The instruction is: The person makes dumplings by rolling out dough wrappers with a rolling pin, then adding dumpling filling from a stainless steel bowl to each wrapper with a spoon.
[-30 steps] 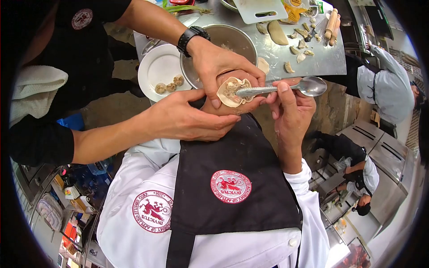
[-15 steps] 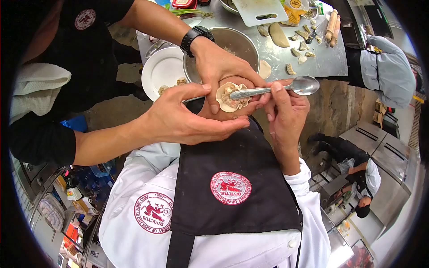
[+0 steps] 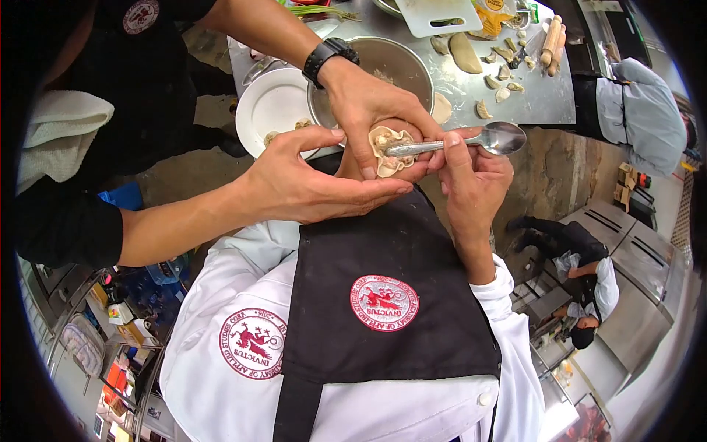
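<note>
A filled dumpling wrapper (image 3: pixel 390 163) with a ruffled rim and minced filling rests in my left hand (image 3: pixel 414 172), which cups it from below and is largely covered by another person's hands. My right hand (image 3: pixel 479 184) pinches a metal spoon (image 3: pixel 504 138) near its bowl; the handle's tip points into the filling. The co-worker's watch-wearing hand (image 3: pixel 368 103) reaches over from above, its thumb beside the wrapper. Their other hand (image 3: pixel 294 177) is spread just left of and below it.
Behind the hands stand a metal bowl (image 3: pixel 401 59) and a white plate (image 3: pixel 258 107) with dumplings. Dough pieces (image 3: pixel 464 53), a cutting board (image 3: pixel 442 15) and rolling pins (image 3: pixel 552 44) lie on the steel table (image 3: pixel 460 96). Another person (image 3: pixel 582 258) works at far right.
The wrapper has shifted slightly right and up, and its left rim now stands more folded inward. The co-worker's hands stay around it. My right hand still holds the spoon at the filling.
</note>
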